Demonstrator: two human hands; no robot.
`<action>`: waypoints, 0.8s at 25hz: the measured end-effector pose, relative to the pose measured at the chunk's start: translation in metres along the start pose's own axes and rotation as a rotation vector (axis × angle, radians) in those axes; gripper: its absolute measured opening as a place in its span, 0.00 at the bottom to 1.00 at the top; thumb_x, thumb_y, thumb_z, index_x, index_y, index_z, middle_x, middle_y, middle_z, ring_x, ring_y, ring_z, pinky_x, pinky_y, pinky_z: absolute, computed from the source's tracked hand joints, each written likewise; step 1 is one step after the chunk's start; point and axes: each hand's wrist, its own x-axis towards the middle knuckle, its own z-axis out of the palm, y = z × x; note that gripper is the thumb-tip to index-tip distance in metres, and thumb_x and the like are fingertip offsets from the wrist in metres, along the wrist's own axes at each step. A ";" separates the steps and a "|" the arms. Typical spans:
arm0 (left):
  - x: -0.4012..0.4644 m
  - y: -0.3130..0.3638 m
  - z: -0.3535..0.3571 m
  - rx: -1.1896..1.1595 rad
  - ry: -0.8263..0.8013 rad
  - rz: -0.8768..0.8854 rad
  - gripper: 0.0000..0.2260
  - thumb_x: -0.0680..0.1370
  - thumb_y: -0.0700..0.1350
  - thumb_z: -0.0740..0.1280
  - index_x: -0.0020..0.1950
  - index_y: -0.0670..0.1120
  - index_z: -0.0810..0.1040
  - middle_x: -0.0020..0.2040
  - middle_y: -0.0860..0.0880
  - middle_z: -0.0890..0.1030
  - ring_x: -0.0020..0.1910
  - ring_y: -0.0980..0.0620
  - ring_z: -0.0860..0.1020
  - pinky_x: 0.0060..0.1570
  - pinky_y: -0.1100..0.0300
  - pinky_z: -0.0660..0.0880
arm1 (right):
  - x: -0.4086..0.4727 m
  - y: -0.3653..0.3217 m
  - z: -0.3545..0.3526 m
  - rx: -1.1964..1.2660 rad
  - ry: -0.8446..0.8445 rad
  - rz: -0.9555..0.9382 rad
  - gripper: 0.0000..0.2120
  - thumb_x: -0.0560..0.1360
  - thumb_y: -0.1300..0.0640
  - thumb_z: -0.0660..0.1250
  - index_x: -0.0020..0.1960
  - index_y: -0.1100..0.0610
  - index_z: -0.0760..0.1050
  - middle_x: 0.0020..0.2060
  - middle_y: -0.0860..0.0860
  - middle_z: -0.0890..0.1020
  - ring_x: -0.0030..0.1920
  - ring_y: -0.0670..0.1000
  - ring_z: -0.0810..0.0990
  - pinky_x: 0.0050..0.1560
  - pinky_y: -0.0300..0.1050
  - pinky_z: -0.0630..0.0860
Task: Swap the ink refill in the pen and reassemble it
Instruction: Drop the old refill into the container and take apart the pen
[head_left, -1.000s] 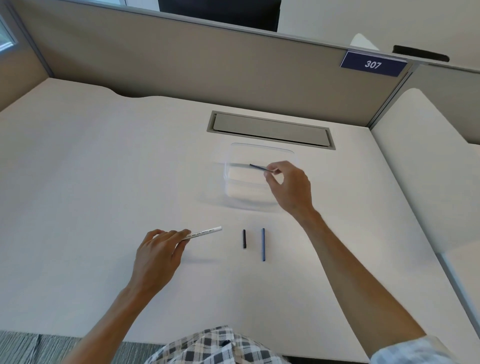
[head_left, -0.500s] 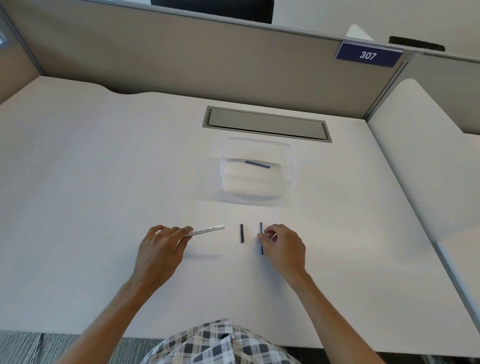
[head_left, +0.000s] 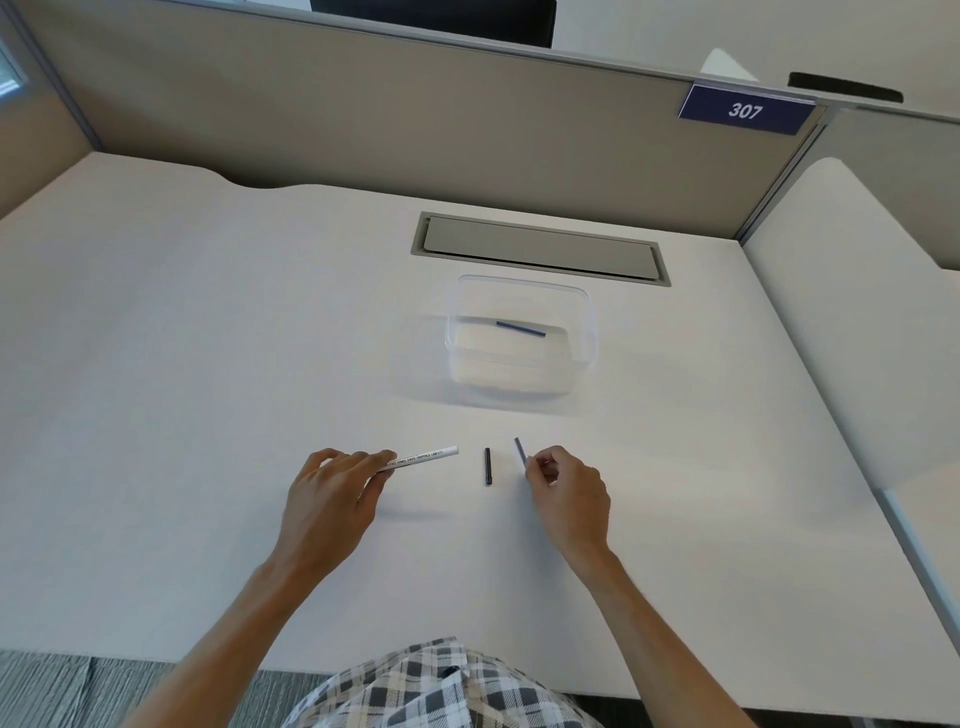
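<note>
Refill (head_left: 520, 450) sticks up from pinching right-hand fingers (head_left: 535, 464); left fingers (head_left: 371, 460) grip pen barrel (head_left: 423, 457).

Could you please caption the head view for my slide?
Left hand holds white pen barrel; right hand pinches blue refill.

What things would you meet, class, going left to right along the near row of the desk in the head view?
Left hand → white pen barrel → small black cap → blue refill → right hand.
</note>
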 end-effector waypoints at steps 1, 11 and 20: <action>0.000 0.000 0.001 0.000 -0.004 0.003 0.16 0.78 0.51 0.58 0.51 0.47 0.83 0.36 0.53 0.83 0.33 0.44 0.78 0.45 0.57 0.72 | -0.002 -0.003 -0.003 0.067 -0.004 0.005 0.06 0.78 0.51 0.67 0.45 0.51 0.79 0.38 0.45 0.86 0.38 0.48 0.83 0.39 0.42 0.74; -0.002 -0.003 0.008 0.005 -0.041 -0.007 0.14 0.78 0.50 0.59 0.52 0.47 0.83 0.37 0.53 0.84 0.33 0.45 0.79 0.45 0.57 0.73 | -0.030 -0.013 0.020 -0.101 -0.087 -0.216 0.14 0.73 0.41 0.69 0.49 0.52 0.79 0.42 0.45 0.83 0.43 0.48 0.80 0.46 0.45 0.75; -0.003 -0.007 0.006 0.006 -0.043 -0.033 0.11 0.77 0.48 0.63 0.52 0.48 0.83 0.36 0.53 0.83 0.33 0.45 0.78 0.46 0.56 0.73 | -0.038 -0.030 0.040 -0.223 -0.089 -0.214 0.08 0.75 0.50 0.64 0.44 0.53 0.78 0.41 0.47 0.83 0.43 0.51 0.81 0.42 0.47 0.76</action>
